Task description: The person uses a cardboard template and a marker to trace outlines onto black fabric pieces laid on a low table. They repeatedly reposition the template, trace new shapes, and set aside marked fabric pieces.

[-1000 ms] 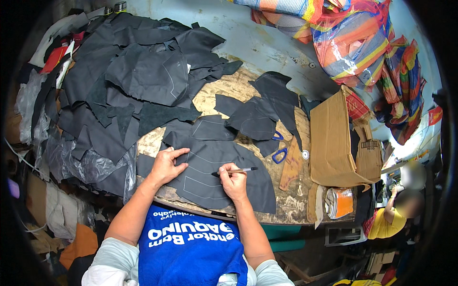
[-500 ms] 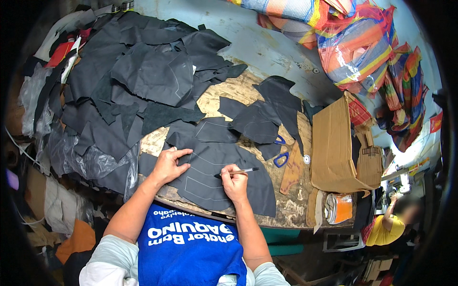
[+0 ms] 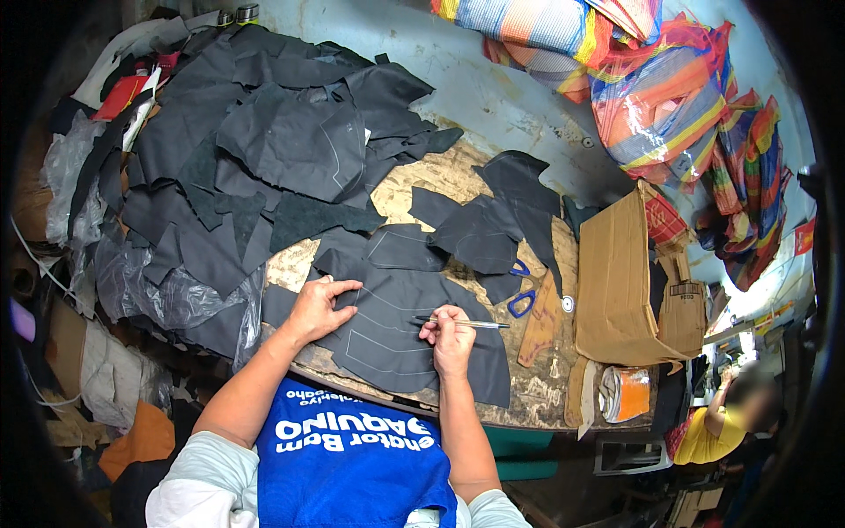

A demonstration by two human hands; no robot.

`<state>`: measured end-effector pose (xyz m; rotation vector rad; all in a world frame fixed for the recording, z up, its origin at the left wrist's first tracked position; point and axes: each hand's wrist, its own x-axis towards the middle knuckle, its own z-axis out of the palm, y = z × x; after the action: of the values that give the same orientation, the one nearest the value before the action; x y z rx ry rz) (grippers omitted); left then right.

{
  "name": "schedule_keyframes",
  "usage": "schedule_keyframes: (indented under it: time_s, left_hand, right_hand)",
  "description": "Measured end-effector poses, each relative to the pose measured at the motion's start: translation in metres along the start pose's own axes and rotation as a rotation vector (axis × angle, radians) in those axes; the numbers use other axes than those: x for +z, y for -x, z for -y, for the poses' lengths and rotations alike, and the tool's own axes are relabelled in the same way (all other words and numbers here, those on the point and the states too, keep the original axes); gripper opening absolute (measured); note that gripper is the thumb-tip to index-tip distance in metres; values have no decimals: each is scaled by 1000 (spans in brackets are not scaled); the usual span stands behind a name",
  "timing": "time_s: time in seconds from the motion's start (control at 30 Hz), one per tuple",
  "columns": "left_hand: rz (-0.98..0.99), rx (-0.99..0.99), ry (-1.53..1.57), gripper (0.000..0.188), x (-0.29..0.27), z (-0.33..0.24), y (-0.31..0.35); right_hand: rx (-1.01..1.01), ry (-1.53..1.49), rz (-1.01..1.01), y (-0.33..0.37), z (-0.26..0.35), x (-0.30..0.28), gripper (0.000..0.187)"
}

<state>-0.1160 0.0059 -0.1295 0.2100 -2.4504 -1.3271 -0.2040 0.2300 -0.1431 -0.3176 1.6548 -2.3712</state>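
A black leather sheet (image 3: 396, 356) with thin pale outlines drawn on it lies near the front edge of the worktable (image 3: 550, 387). My left hand (image 3: 319, 310) rests on its left part, index finger stretched out and thumb apart, holding nothing. In my right hand (image 3: 451, 345) a slim pen (image 3: 480, 324) is pinched, its dark end pointing left over the drawn lines. Whether the tip touches the leather I cannot tell. Beyond lie smaller black leather pieces (image 3: 475, 233), and blue-handled scissors (image 3: 521, 304) are partly hidden beneath them.
A large pile of black leather (image 3: 282, 132) covers the table's left and far side, with clear plastic (image 3: 176, 295) below it. A cardboard box (image 3: 612, 273) stands at the right, near a brown pattern piece (image 3: 539, 321). Striped bags (image 3: 660, 97) hang behind. Another person (image 3: 709, 436) sits far right.
My right hand and the pen have shifted slightly right across the leather. My left hand stays in the same place on the sheet. The whole view has moved a little.
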Motion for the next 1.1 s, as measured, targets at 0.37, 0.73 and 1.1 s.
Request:
schedule_keyframes:
  time_s: [0.37,0.73,1.1]
  left_hand:
    - [-1,15,-20,37,0,1,0]
    - [-18,3,18,32,-1,-3,0]
    - [-13,16,37,31,-1,-1,0]
  right_hand:
    - [-59,144,35,1,-3,0,10]
    - [-44,195,50,3,-2,0,10]
    - [-30,196,40,3,-2,2,8]
